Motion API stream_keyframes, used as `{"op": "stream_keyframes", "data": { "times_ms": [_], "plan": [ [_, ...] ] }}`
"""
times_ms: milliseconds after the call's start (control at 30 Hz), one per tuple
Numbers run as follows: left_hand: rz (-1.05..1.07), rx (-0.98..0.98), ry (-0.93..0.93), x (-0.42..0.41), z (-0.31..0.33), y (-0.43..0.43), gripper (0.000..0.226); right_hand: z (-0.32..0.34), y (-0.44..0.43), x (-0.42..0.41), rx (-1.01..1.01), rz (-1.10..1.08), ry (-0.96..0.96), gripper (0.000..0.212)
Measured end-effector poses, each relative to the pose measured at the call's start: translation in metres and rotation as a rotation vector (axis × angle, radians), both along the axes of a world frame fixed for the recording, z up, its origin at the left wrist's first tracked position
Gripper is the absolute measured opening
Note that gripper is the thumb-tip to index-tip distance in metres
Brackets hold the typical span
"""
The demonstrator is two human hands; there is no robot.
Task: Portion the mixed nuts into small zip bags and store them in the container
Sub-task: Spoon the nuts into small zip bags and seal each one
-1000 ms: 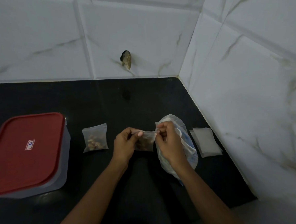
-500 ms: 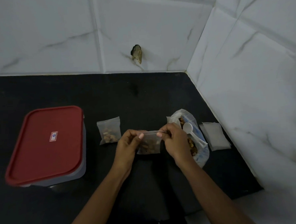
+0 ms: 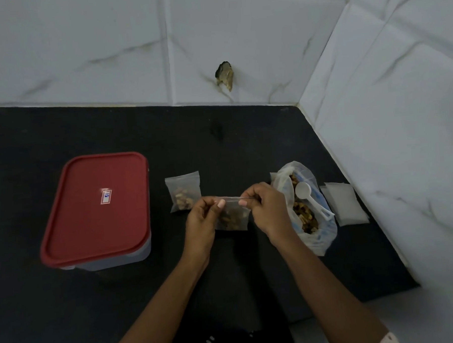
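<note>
Where the two hands meet above the black counter (image 3: 70, 310): small zip bag (image 3: 233, 218) of mixed nuts, pinched at its top strip between left hand (image 3: 203, 219) and right hand (image 3: 268, 211), fingers closed narrowly on it; seal state hard to make out. Left of it, filled bag (image 3: 184, 190) lying flat. Further left, container (image 3: 96, 212) under red lid (image 3: 96, 204); contents hidden. Right: bulk nut bag (image 3: 304, 206), white scoop (image 3: 309, 197), empty bags (image 3: 345, 203). Forearms cut off below.
</note>
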State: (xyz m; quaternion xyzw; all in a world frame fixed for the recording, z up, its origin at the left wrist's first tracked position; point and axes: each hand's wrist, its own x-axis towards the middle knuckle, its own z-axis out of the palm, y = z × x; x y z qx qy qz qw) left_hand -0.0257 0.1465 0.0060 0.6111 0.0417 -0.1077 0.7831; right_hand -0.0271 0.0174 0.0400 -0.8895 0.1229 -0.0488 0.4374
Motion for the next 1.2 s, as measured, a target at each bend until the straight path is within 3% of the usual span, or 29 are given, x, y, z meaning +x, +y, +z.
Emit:
{"op": "stream_keyframes", "data": {
  "times_ms": [133, 367, 633, 800, 933, 1200],
  "plan": [
    [-0.014, 0.011, -0.027, -0.005, 0.000, 0.004, 0.008, -0.001, 0.001, 0.000, 0.096, 0.001, 0.010, 0.030],
    [0.153, 0.100, -0.030, 0.009, -0.006, 0.007, 0.019, -0.001, -0.001, 0.005, 0.250, 0.141, 0.087, 0.014],
    [0.266, 0.176, -0.089, 0.005, -0.009, -0.006, 0.014, -0.002, 0.002, 0.028, 0.119, 0.175, 0.033, 0.004],
    [0.245, 0.320, -0.183, 0.000, -0.013, -0.007, 0.011, -0.004, 0.002, 0.030, 0.324, 0.163, 0.064, 0.011],
    [0.363, 0.361, -0.182, -0.003, -0.012, -0.010, 0.019, -0.014, 0.003, 0.023, 0.497, 0.093, 0.035, 0.018],
    [0.501, 0.459, -0.168, 0.005, -0.005, -0.007, 0.024, -0.035, 0.024, 0.017, 0.575, 0.047, 0.073, 0.004]
  ]
}}
